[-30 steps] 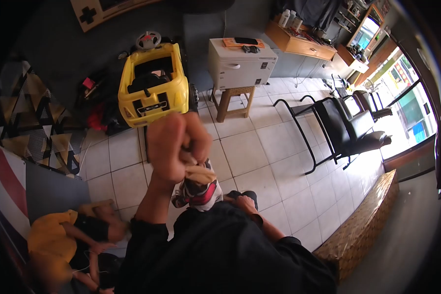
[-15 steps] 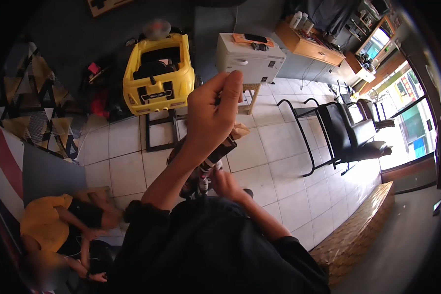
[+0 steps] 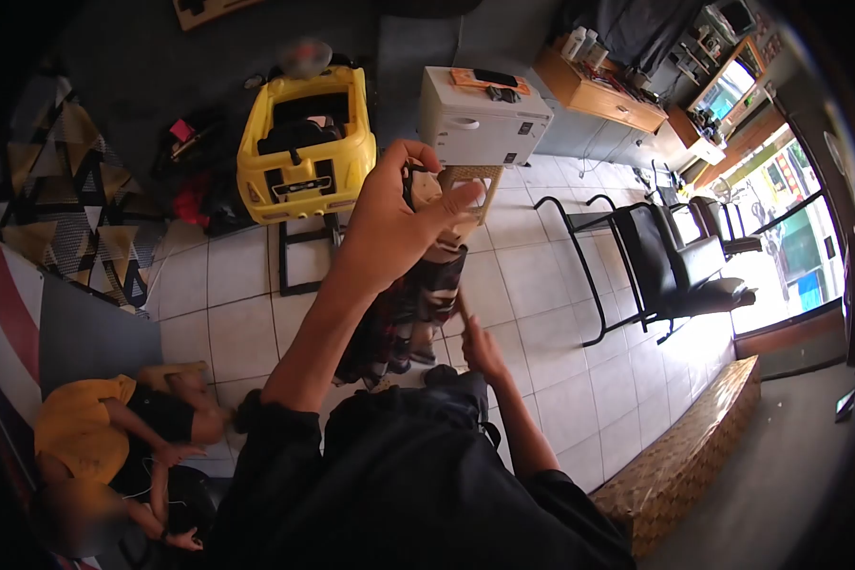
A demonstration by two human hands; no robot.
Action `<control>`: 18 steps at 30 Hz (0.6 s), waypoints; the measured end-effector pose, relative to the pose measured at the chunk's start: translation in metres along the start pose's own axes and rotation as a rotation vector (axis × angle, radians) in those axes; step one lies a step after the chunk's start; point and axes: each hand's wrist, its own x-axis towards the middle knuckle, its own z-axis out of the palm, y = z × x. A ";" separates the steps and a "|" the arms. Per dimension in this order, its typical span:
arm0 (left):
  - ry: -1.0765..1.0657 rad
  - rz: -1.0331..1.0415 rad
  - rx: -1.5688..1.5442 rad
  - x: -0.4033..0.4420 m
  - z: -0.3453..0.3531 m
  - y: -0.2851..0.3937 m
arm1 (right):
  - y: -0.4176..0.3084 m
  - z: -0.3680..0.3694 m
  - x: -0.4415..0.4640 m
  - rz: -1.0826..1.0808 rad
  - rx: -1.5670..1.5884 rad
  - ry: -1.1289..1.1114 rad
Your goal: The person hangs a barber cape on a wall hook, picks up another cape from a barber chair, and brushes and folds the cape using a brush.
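A dark plaid cloth (image 3: pixel 434 290) with reddish and pale patches, probably a garment, hangs in front of my body over the tiled floor. My left hand (image 3: pixel 389 223) is raised at its top, fingers curled and thumb on the opposite side. A beige, dark-edged part of the cloth shows between them. Lower and to the right, my right hand (image 3: pixel 485 351) is closed beside the cloth's right edge. A thin brownish shape runs up from its fingers, too blurred to name.
A yellow toy car (image 3: pixel 306 142) stands far left of centre, near a white cabinet (image 3: pixel 484 128) on a stand. Black chairs (image 3: pixel 670 256) are at right, a woven-covered bench (image 3: pixel 693 446) at lower right. A person in a yellow shirt (image 3: pixel 85 427) sits at lower left.
The cloth, bunched low before, now hangs spread between my hands. My left thumb has parted from the fingers. My right hand has moved outward to the right.
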 end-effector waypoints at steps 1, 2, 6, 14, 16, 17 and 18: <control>-0.032 0.071 0.016 -0.001 0.002 -0.003 | -0.054 0.005 -0.013 0.146 0.419 -0.077; -0.064 0.142 0.030 -0.002 0.004 -0.008 | -0.088 0.013 -0.023 0.063 0.528 -0.095; -0.122 0.219 0.012 -0.005 0.013 -0.005 | -0.107 0.036 -0.036 -0.333 0.300 -0.082; 0.052 0.484 -0.282 0.001 0.008 -0.001 | 0.075 0.030 -0.033 0.372 -0.891 -0.110; 0.136 0.490 -0.322 0.002 0.006 0.005 | 0.168 -0.003 -0.014 0.232 -1.041 -0.206; 0.143 0.457 -0.277 0.000 0.007 0.007 | 0.202 -0.012 -0.006 0.162 -1.111 -0.256; 0.152 0.425 -0.232 -0.002 0.007 0.009 | 0.184 -0.015 -0.008 0.066 -1.124 -0.148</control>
